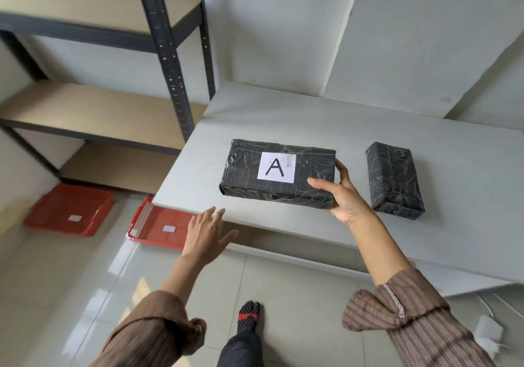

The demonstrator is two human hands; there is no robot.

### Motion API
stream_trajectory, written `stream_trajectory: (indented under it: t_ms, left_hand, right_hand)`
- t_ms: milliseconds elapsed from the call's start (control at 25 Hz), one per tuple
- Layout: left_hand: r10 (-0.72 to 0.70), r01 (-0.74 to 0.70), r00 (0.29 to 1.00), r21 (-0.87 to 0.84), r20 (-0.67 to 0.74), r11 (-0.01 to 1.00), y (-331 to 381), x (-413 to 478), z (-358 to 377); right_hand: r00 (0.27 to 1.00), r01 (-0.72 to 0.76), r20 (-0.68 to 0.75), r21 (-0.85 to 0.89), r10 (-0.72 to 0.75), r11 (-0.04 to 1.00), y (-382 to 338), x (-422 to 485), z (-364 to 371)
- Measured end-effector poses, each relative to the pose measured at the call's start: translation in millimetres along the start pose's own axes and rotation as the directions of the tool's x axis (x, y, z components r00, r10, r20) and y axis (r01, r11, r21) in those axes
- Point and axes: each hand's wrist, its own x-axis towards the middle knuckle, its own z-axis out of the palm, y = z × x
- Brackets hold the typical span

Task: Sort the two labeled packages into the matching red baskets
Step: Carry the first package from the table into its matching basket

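Note:
A black-wrapped package point(246, 176) with a white label reading "A" lies on the grey table point(312, 122). My right hand point(344, 196) grips its right end, thumb on top and fingers behind the end. A second black package point(394, 180) lies to the right, no label showing. My left hand point(205, 233) hovers open at the table's front left edge, touching nothing. Two red baskets sit on the floor to the left, the far one point(68, 209) and the near one point(158, 224), each with a small white label I cannot read.
A dark metal shelving rack point(170, 63) with wooden boards stands at the left, beside the table. The floor is glossy pale tile. My foot in a dark sock point(248, 317) is below the table edge. A white charger with cable point(489, 329) lies at lower right.

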Motion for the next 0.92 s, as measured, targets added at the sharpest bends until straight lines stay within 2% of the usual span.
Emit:
stream_trajectory:
  t_ms: [280, 520, 920]
  left_hand:
    - [-0.169, 0.162, 0.979, -0.070, -0.110, 0.984, -49.9, -116.9, -12.7]
    - [-0.373, 0.354, 0.916, -0.136, -0.150, 0.925, -124.7, -193.1, -29.9]
    - [-0.554, 0.530, 0.813, -0.167, -0.180, 0.831, -307.8, -283.0, -89.3]
  right_hand:
    - [0.981, -0.044, 0.186, -0.027, 0.048, 0.999, 42.3, -61.7, 63.2]
    - [0.937, -0.110, 0.328, -0.055, 0.122, 0.992, 85.0, -86.2, 154.2]
    - [0.907, -0.139, 0.391, -0.074, 0.157, 0.988, 168.2, -105.2, 358.8]
